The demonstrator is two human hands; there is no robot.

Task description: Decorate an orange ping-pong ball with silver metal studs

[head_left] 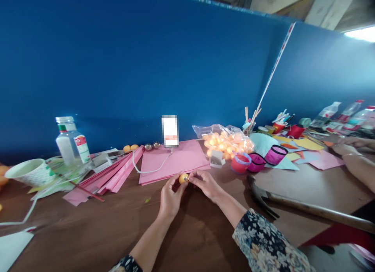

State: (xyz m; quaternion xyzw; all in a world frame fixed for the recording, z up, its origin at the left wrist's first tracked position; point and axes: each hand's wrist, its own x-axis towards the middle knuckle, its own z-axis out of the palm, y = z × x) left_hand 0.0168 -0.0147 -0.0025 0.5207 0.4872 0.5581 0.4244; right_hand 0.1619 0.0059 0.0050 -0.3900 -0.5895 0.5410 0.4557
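My left hand (171,196) pinches a small orange ball (183,178), which resembles a table tennis ball, between thumb and fingers above the brown table. A small dark, metallic-looking spot shows on the ball's right side. Close against that side, the fingertips of my right hand (206,184) are pressed together; what they grip, if anything, is too small to make out. Just beyond both hands lie pink paper sheets (187,159). Behind them a phone-like device with a blurred white screen (170,130) stands upright, a white cable (152,171) running from it.
A hammer (307,205) lies on the right. Further back are a bag of orange balls (225,141), small red and magenta cups (277,155) and coloured paper. On the left stand a bottle (72,143) and a paper cup (31,172). A co-worker's arm (359,166) reaches in at right.
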